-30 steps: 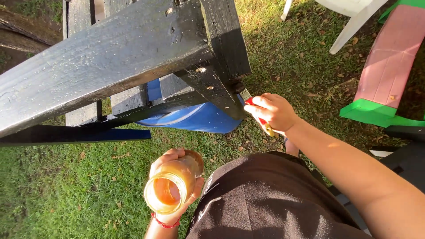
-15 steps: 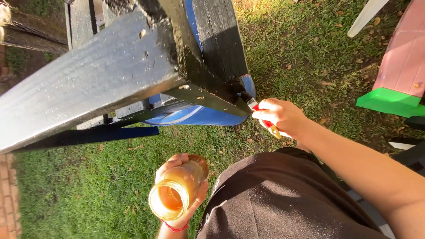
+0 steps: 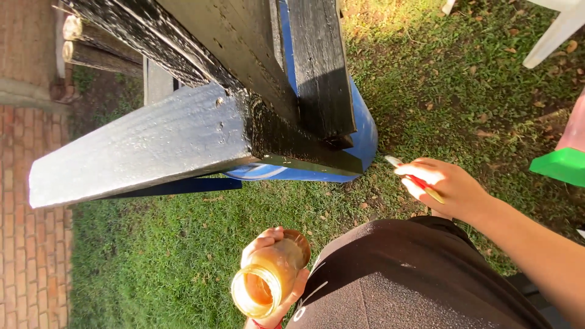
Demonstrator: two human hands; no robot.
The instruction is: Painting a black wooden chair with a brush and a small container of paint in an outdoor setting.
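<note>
Presently, left hand point(image 3: 274, 274) grips an open jar point(image 3: 265, 283) of brown liquid; right hand point(image 3: 445, 189) pinches a thin brush point(image 3: 414, 178) beside the black-painted wooden chair point(image 3: 244, 116).

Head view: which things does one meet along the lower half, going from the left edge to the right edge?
Brick paving → grass → jar in the left hand → brush in the right hand → green board.

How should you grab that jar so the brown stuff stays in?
Wrap your fingers round the jar's side, coming from beneath, as the left hand does. Its round body suits a wrap grip, and its open mouth is tilted, so keep fingers off the rim.
</note>
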